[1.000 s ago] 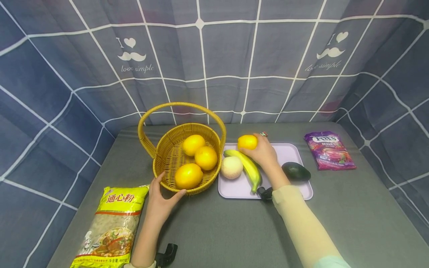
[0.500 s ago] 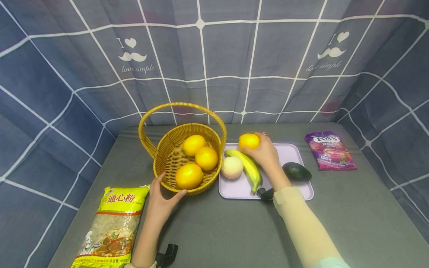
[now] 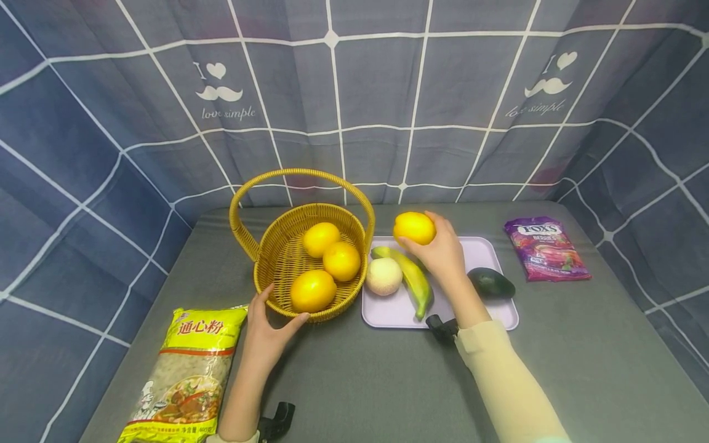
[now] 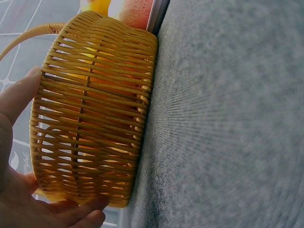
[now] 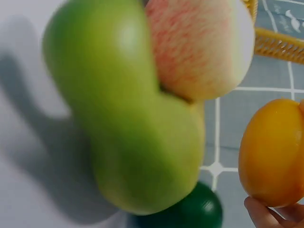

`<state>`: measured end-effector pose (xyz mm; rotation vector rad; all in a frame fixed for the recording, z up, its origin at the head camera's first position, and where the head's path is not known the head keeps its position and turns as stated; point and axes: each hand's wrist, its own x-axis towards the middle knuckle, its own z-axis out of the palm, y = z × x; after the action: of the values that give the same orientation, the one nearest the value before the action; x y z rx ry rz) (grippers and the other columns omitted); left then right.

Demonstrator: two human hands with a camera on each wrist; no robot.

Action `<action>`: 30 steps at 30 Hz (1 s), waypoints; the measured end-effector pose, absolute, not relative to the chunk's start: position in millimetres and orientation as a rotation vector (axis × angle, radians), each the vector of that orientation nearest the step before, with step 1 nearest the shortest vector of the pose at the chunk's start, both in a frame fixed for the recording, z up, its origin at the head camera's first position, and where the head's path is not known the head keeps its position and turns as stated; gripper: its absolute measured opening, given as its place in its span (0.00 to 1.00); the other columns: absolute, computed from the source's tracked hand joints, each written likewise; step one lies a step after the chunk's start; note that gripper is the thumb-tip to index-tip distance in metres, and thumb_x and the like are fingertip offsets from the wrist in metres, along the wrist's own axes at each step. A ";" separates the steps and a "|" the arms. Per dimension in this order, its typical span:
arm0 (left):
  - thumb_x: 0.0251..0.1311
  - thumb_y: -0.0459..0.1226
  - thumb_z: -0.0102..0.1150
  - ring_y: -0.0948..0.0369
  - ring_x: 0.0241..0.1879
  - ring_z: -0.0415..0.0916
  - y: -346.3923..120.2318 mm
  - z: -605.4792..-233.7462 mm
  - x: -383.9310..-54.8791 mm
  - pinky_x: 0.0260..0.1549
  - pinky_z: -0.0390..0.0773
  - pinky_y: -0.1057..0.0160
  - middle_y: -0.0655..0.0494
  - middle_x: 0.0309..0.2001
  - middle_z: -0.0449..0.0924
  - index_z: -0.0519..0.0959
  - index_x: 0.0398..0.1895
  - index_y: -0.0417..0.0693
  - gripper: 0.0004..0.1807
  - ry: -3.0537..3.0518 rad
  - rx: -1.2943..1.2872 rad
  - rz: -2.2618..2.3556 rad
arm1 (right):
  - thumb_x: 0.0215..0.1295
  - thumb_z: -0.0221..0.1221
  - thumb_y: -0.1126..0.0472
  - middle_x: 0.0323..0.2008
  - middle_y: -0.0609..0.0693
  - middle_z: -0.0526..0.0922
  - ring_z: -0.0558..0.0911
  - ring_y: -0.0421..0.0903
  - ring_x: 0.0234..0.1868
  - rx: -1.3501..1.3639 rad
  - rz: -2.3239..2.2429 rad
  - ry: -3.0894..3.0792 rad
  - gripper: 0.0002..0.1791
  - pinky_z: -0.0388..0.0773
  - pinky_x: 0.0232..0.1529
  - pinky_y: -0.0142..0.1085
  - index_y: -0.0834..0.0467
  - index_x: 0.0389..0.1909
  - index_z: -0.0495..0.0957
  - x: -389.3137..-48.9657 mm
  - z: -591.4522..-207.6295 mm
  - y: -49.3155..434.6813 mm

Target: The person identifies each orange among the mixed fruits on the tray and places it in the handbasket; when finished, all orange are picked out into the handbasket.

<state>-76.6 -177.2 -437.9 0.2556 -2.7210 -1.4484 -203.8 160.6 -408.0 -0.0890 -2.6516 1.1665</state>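
My right hand [image 3: 440,249] holds a yellow-orange lemon [image 3: 414,228] between thumb and fingers, above the far edge of a pale lilac tray [image 3: 479,249]. In the right wrist view the lemon [image 5: 270,152] shows at the right edge, over my fingertips. On the tray lie a banana [image 3: 416,284], a peach [image 3: 383,276] and a dark green avocado [image 3: 490,283]. My left hand [image 3: 264,335] grips the near side of a wicker basket [image 3: 271,258], thumb at the rim, as the left wrist view shows. Three yellow-orange fruits [image 3: 312,290] lie inside the basket.
A yellow bag of macaroni [image 3: 185,375] lies to the left of my left forearm. At the far right is a purple candy bag [image 3: 545,249]. The basket's tall handle [image 3: 301,171] arches over its opening. A checked curtain [image 3: 371,104] closes off the back and sides.
My right hand has lifted the lemon slightly, away from the banana and tray. The left hand and the basket have stayed in place.
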 end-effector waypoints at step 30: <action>0.50 0.54 0.71 0.41 0.72 0.43 -176.7 -438.2 -75.9 0.63 0.52 0.35 0.39 0.74 0.40 0.51 0.75 0.51 0.54 -2.712 0.250 -1.449 | 0.44 0.73 0.41 0.59 0.46 0.73 0.72 0.48 0.57 0.243 1.461 -2.500 0.44 0.71 0.55 0.51 0.46 0.65 0.70 -133.9 -368.4 88.7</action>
<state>-75.9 -176.7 -438.2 0.2504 -2.7120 -1.4489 -133.9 88.7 -368.4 0.2427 -2.4998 1.4608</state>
